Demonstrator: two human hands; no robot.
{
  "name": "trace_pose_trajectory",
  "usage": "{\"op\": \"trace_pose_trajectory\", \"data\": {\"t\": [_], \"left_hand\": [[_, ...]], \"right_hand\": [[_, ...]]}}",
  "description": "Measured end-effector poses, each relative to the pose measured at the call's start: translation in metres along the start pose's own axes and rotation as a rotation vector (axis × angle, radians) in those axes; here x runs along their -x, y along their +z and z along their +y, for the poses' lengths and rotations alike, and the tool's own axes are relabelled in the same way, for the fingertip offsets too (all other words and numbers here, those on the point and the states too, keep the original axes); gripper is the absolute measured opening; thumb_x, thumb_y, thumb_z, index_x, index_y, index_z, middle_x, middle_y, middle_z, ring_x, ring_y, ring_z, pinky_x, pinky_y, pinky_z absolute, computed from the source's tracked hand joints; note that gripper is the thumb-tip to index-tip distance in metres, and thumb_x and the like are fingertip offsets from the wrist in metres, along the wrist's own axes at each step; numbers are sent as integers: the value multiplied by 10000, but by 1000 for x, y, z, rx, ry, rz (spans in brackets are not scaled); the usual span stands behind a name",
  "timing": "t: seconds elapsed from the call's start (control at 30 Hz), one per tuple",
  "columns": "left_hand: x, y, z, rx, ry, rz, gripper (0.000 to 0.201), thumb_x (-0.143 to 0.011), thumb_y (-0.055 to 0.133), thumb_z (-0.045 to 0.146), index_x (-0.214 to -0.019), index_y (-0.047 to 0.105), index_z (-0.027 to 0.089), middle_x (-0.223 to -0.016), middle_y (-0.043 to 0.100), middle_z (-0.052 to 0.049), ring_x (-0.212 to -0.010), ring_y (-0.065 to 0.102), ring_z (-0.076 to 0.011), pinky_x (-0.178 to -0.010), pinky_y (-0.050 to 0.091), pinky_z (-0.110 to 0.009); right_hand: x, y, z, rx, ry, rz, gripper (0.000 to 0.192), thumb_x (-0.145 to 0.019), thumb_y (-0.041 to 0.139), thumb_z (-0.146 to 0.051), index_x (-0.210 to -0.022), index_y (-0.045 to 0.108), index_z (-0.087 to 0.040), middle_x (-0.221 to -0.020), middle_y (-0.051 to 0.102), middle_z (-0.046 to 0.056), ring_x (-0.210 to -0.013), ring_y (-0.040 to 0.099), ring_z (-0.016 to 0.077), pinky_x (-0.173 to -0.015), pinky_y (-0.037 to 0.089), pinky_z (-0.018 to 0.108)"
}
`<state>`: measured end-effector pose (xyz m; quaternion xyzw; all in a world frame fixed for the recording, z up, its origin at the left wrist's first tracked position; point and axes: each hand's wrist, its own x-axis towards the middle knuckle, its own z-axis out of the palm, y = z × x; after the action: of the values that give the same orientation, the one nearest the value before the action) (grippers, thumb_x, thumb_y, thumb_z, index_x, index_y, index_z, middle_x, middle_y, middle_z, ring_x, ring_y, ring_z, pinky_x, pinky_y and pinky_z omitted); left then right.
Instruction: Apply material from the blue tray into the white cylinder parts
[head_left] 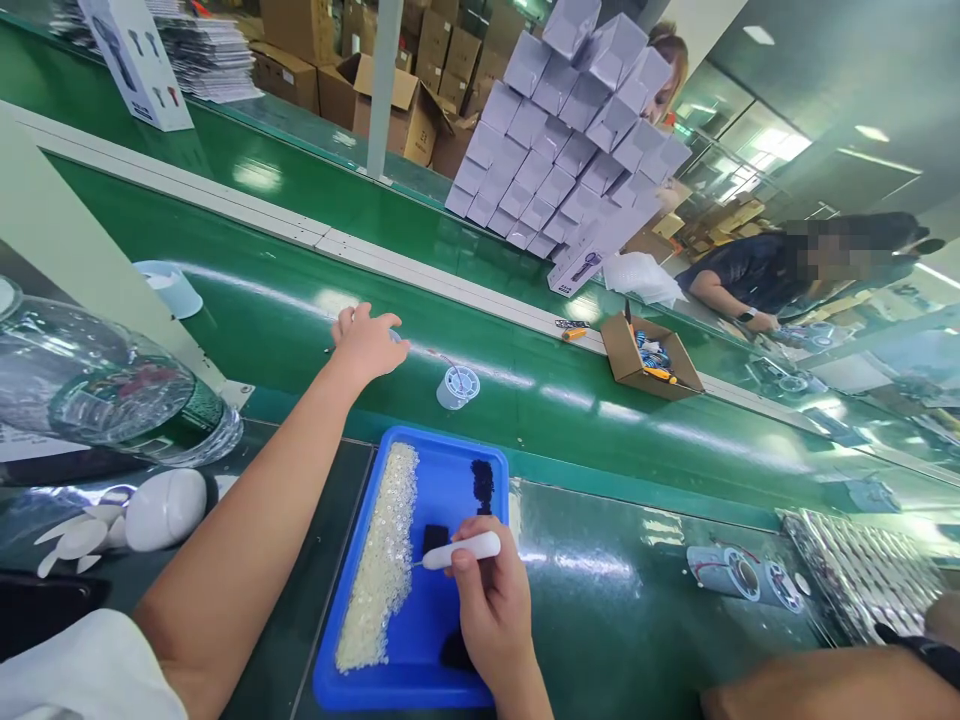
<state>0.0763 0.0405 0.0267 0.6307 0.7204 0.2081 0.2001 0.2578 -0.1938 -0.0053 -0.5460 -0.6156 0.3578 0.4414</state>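
My right hand (491, 600) grips a white pen-like tool (461, 551) over a blue tray (450, 470). The tool's tip points at a strip of small clear beads (381, 560) along the tray's left side. Small black pieces (482, 484) lie at the tray's far end. My left hand (366, 343) reaches out over the green conveyor belt (300, 310), fingers curled down, close to a small white round part (457, 386) with a thin wire. I cannot see anything held in it.
A clear plastic bottle (105, 385) and a white fan part (161, 508) lie at left. An open cardboard box (646, 358) sits on the belt. Stacked white boxes (562, 140) stand beyond it. Other people work at right; one arm (825, 685) is close.
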Motion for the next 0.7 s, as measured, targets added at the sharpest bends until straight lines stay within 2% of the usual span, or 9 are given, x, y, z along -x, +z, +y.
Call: {"op": "trace_pose_trajectory", "data": {"t": [0.13,0.2,0.23,0.3,0.37,0.43,0.57,0.7], "left_hand": [[2,2,0,23,-75,-95,612,-645,613,451,-1201,508,218,-1416,202,-163,-1307,147,-421,-968,321,-525],[3,4,-1,35,-72,-132,665,-632,625,460,-1224,471,201,-1393,196,-183,-1288,172,-428,-939,350,-511],[3,5,-1,29,-63,-146,673,-619,640,453,-1218,468,200,-1369,215,-185,-1272,197,-429,-931,356,-511],[3,8,-1,9,-45,-153,636,-598,673,397,-1176,488,207,-1300,275,-177,-1235,251,-425,-913,373,-507],[3,7,2,15,-14,-111,513,-609,676,313,-1092,533,219,-1205,338,-154,-1199,304,-401,-903,388,-492],[6,0,10,75,40,-20,394,-631,660,248,-1012,563,230,-1127,372,-124,-1174,341,-367,-910,397,-472],[18,-30,33,350,116,182,403,-632,686,236,-1010,546,260,-1101,406,-67,-1115,420,-290,-912,421,-423],[35,-56,53,782,99,238,421,-640,706,265,-1011,511,230,-986,492,-19,-953,531,-196,-801,478,-326]], "right_hand": [[11,-5,-7,154,-140,-64,20,-896,476,-230,-884,485,-216,-774,537,7,-671,534,133,-595,450,233],[18,-9,-5,204,-209,-58,8,-888,496,-224,-891,489,-220,-795,556,13,-681,548,137,-597,454,231],[22,-11,-2,214,-227,-8,17,-891,495,-225,-907,494,-222,-818,563,21,-708,558,143,-614,459,235],[27,-14,6,216,-230,187,70,-911,468,-241,-968,504,-223,-882,564,40,-800,564,157,-683,468,255],[30,-14,14,212,-220,377,135,-933,430,-275,-1028,509,-220,-931,552,51,-876,549,162,-761,460,282],[29,-14,19,211,-188,457,180,-945,402,-304,-1053,514,-214,-943,544,54,-896,539,163,-793,451,299],[26,-13,21,185,-68,450,210,-944,389,-337,-1042,519,-203,-919,536,55,-835,548,167,-691,464,281],[25,-14,20,160,-39,426,217,-943,386,-354,-1054,508,-211,-932,532,54,-844,548,167,-681,473,278]]}}
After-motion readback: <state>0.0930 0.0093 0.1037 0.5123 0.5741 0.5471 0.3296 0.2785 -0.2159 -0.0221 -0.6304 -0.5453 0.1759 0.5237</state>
